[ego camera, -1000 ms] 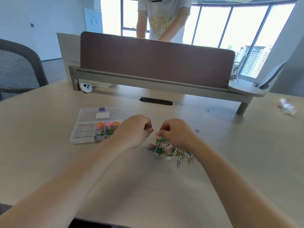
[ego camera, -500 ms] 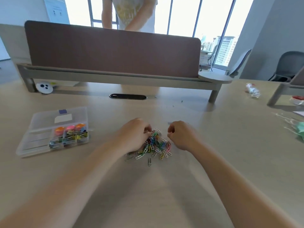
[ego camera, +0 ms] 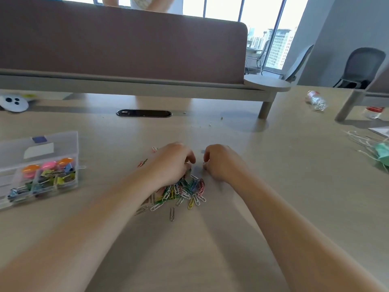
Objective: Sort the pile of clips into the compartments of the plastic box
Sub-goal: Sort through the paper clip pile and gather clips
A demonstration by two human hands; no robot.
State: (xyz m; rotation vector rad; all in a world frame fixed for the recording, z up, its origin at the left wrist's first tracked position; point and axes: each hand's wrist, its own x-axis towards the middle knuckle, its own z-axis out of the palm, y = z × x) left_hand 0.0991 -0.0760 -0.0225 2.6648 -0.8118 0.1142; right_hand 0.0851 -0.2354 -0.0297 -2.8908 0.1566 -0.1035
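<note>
A pile of coloured paper clips lies on the beige table in front of me. My left hand rests on the pile's far left part with its fingers curled down into the clips. My right hand sits just right of the pile, fingers curled toward the thumb; what they pinch is hidden. The clear plastic box stands open at the left. Its near compartments hold coloured binder clips and round orange and pink clips.
A brown divider panel crosses the table behind, with a person beyond it. A black cable slot lies ahead. Two crushed bottles and a green mask with strings lie at the right. Office chairs stand far right.
My left hand has come down onto the pile. My right hand has drawn off it to the right. The view has swung right, so the box sits further left.
</note>
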